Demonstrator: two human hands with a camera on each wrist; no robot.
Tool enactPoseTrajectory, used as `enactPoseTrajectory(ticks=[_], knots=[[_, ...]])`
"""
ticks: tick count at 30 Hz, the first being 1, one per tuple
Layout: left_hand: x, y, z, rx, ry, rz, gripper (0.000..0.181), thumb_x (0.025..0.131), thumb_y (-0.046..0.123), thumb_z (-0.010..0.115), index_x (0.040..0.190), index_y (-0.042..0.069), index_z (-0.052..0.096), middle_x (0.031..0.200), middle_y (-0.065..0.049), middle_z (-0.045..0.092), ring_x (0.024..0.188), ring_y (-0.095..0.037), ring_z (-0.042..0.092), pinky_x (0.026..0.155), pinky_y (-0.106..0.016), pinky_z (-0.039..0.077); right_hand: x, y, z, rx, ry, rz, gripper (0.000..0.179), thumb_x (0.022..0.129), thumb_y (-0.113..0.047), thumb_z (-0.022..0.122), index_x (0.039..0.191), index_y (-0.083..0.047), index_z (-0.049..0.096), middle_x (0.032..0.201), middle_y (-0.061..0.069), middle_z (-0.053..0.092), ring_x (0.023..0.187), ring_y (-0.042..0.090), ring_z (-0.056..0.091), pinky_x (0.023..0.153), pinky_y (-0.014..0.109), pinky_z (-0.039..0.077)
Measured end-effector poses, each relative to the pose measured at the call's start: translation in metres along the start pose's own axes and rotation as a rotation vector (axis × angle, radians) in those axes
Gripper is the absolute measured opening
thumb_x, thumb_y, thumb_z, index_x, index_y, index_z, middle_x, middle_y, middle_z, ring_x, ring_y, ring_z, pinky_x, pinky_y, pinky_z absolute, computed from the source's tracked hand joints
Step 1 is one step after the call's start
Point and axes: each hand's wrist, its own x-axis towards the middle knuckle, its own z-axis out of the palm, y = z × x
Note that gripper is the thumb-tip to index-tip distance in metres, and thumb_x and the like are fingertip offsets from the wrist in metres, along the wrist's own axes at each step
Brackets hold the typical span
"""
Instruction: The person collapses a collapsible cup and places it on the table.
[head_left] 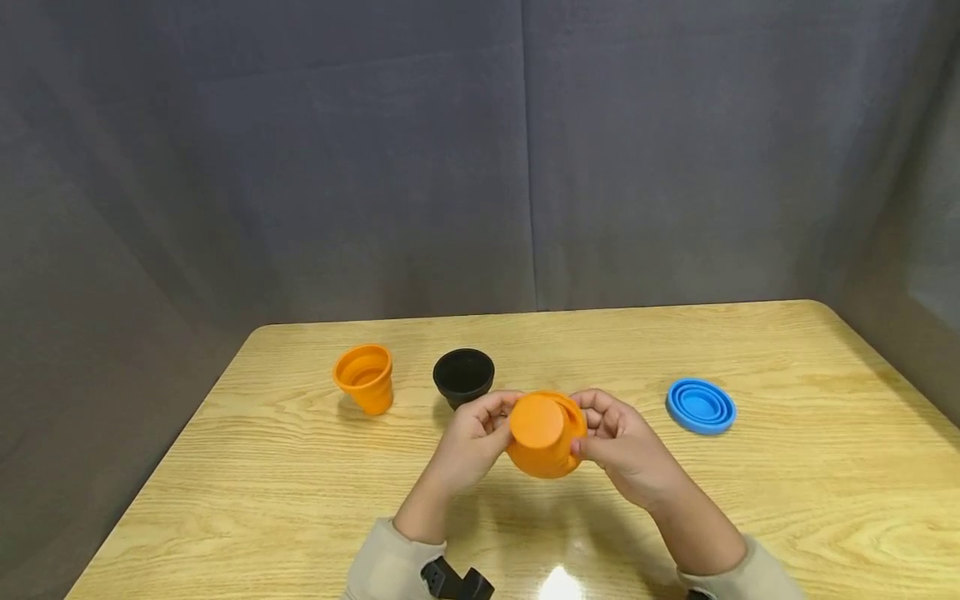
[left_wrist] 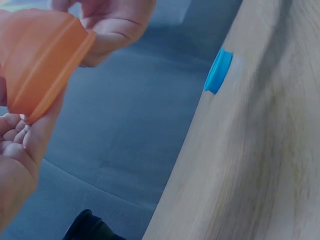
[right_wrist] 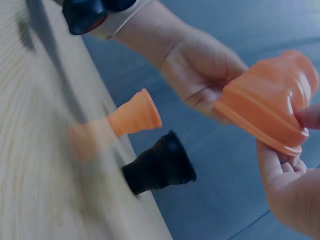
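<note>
Both hands hold an orange collapsible cup [head_left: 542, 435] above the table, its base turned toward the head camera. My left hand [head_left: 474, 442] pinches the left side between thumb and fingers. On the other side my right hand [head_left: 626, 450] grips the rim, its thumb against the wall, which looks dented there in the right wrist view. Just behind the left hand stands a black collapsible cup [head_left: 463, 375], extended and upright. Farther left is a second orange cup [head_left: 365, 379], also extended. A blue collapsible cup [head_left: 701, 406] lies folded flat to the right of the right hand.
The wooden table [head_left: 247, 500] has rounded far corners. Behind it and along the sides hangs a dark grey curtain [head_left: 390, 167]. Black straps with devices [head_left: 456, 581] sit at the sleeve cuffs. A bright light reflection shows on the tabletop near the front.
</note>
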Motion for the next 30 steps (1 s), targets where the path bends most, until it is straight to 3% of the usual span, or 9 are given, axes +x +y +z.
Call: enactPoseTrajectory(ticks=[5, 7, 13, 16, 19, 24, 30], knots=[[-0.001, 0.001, 0.000, -0.024, -0.005, -0.022, 0.023, 0.084, -0.003, 0.048, 0.105, -0.012, 0.051, 0.085, -0.012, 0.055, 0.069, -0.008, 0.051, 0.061, -0.019, 0.046, -0.002, 0.002, 0.000, -0.046, 0.043, 0.034, 0.029, 0.079, 0.004, 0.054, 0.106, 0.000, 0.044, 0.094, 0.007, 0.056, 0.082, 0.015, 0.057, 0.072, 0.025, 0.048], [0.000, 0.000, 0.000, -0.074, -0.016, -0.046, 0.025, 0.085, 0.000, 0.048, 0.106, -0.013, 0.050, 0.085, -0.009, 0.055, 0.070, -0.009, 0.053, 0.061, -0.020, 0.047, -0.001, -0.009, 0.012, -0.080, 0.087, 0.063, 0.027, 0.079, 0.007, 0.052, 0.102, -0.001, 0.044, 0.091, 0.006, 0.056, 0.079, 0.014, 0.057, 0.070, 0.025, 0.048], [0.001, 0.000, 0.001, -0.422, -0.081, -0.067, 0.037, 0.084, 0.006, 0.050, 0.113, -0.015, 0.041, 0.092, -0.005, 0.053, 0.080, -0.012, 0.054, 0.069, -0.023, 0.048, 0.000, -0.013, 0.018, -0.074, 0.184, 0.009, 0.023, 0.082, 0.009, 0.049, 0.099, -0.005, 0.045, 0.090, 0.002, 0.058, 0.077, 0.011, 0.057, 0.069, 0.024, 0.048], [0.000, -0.002, 0.002, -0.515, -0.126, -0.054, 0.035, 0.083, 0.005, 0.050, 0.113, -0.010, 0.041, 0.096, -0.007, 0.052, 0.084, -0.014, 0.053, 0.072, -0.024, 0.047, 0.000, -0.014, 0.019, -0.060, 0.240, -0.037, 0.021, 0.083, 0.008, 0.048, 0.099, -0.006, 0.044, 0.091, 0.000, 0.059, 0.079, 0.010, 0.057, 0.069, 0.024, 0.048], [0.000, -0.004, 0.004, -0.533, -0.147, -0.062, 0.034, 0.083, 0.005, 0.051, 0.113, -0.006, 0.042, 0.098, -0.008, 0.052, 0.086, -0.016, 0.052, 0.074, -0.026, 0.046, 0.000, -0.014, 0.019, -0.064, 0.292, -0.046, 0.022, 0.083, 0.010, 0.046, 0.097, -0.007, 0.044, 0.090, -0.001, 0.060, 0.079, 0.010, 0.057, 0.068, 0.025, 0.048], [0.001, -0.007, 0.005, -0.510, -0.124, -0.078, 0.031, 0.083, 0.002, 0.052, 0.111, -0.007, 0.043, 0.097, -0.008, 0.055, 0.086, -0.016, 0.054, 0.074, -0.027, 0.047, 0.001, -0.014, 0.021, -0.078, 0.333, -0.027, 0.025, 0.081, 0.013, 0.045, 0.095, -0.007, 0.045, 0.088, -0.001, 0.062, 0.077, 0.010, 0.057, 0.067, 0.026, 0.049], [0.000, -0.008, 0.007, -0.480, -0.093, -0.032, 0.032, 0.082, 0.005, 0.056, 0.108, -0.009, 0.043, 0.093, -0.005, 0.056, 0.081, -0.012, 0.056, 0.070, -0.024, 0.048, 0.001, -0.015, 0.025, -0.109, 0.364, 0.002, 0.026, 0.077, 0.013, 0.045, 0.094, -0.005, 0.043, 0.086, 0.000, 0.060, 0.076, 0.010, 0.056, 0.066, 0.026, 0.049]])
